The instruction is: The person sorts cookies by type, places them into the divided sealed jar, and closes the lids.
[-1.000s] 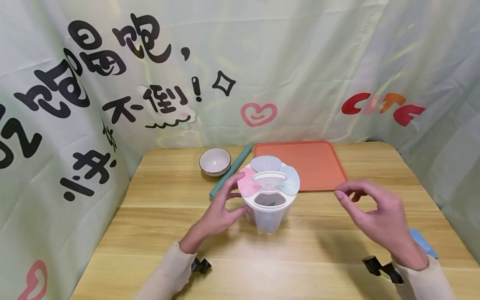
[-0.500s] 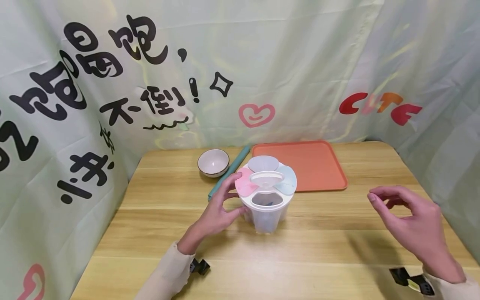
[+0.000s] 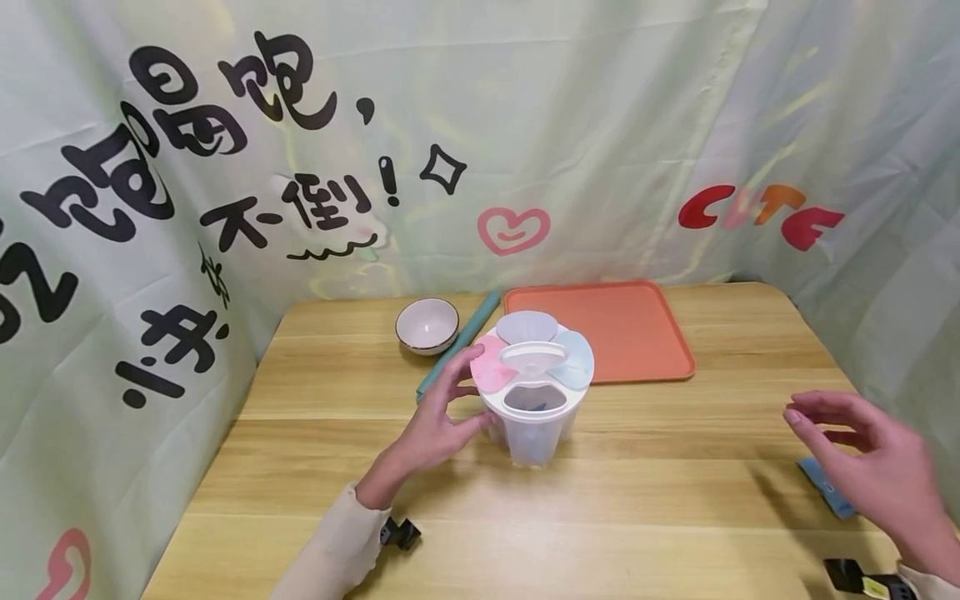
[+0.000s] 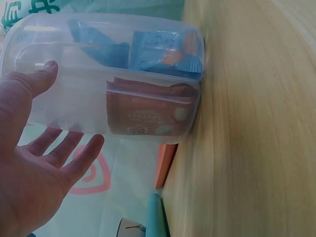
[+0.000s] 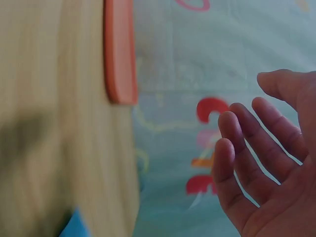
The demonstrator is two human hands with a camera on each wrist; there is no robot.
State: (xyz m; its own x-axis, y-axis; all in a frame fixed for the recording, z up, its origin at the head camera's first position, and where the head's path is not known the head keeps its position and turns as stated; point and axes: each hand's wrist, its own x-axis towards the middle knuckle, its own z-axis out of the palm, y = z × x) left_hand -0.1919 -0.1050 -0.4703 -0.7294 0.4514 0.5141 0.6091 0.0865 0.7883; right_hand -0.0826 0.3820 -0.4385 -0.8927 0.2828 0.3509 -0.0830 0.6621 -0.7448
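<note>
A clear divided container (image 3: pixel 536 440) stands upright on the table, with pink, blue and white lids; its front lid is raised. My left hand (image 3: pixel 438 425) holds its left side, thumb in front and fingers behind. In the left wrist view, blue packets (image 4: pixel 165 52) and a brown packet (image 4: pixel 150 108) show through the wall of the container (image 4: pixel 74 94). My right hand (image 3: pixel 873 467) hovers at the right with loosely bent fingers and holds nothing. A small blue packet (image 3: pixel 823 486) lies on the table just left of it, partly hidden by the hand.
Behind the container lies an orange tray (image 3: pixel 637 333). A white bowl (image 3: pixel 427 325) and a rolled teal mat (image 3: pixel 468 333) are at the back left. Printed cloth (image 3: pixel 600 150) hangs behind the wooden table (image 3: pixel 637 533).
My right hand has moved right and nearer to me, away from the container, towards the blue packet. The left hand and the container have kept their place.
</note>
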